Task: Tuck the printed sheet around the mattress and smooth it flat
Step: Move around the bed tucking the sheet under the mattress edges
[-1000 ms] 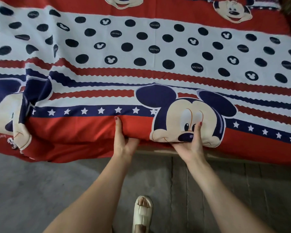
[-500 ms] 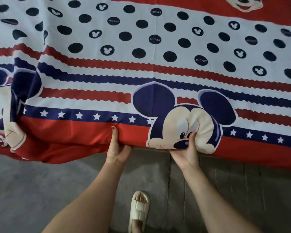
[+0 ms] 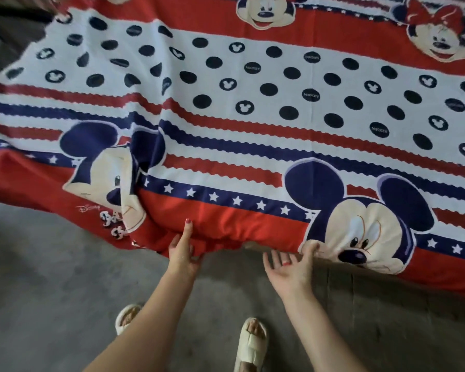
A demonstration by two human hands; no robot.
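Note:
The printed sheet (image 3: 253, 146) covers the bed: red border, blue star band, stripes, black dots and cartoon mouse faces. Its near edge hangs over the mattress side. My left hand (image 3: 183, 251) grips the red hem, thumb on top and fingers hidden under the fabric. My right hand (image 3: 290, 267) is palm up just below the hem, fingers spread, with only the thumb tip touching the sheet beside the right mouse face. A fold runs through the left mouse face (image 3: 110, 181), and that end hangs loose and bunched.
Grey concrete floor (image 3: 46, 291) lies in front of the bed. My two feet in cream sandals (image 3: 250, 342) stand close to the bed's side. A dark object (image 3: 8, 30) sits at the far left corner beyond the sheet.
My view has shifted left along the bed. My right hand has let go of the hem at the mouse face and opened palm up. My left hand keeps its hold on the red hem.

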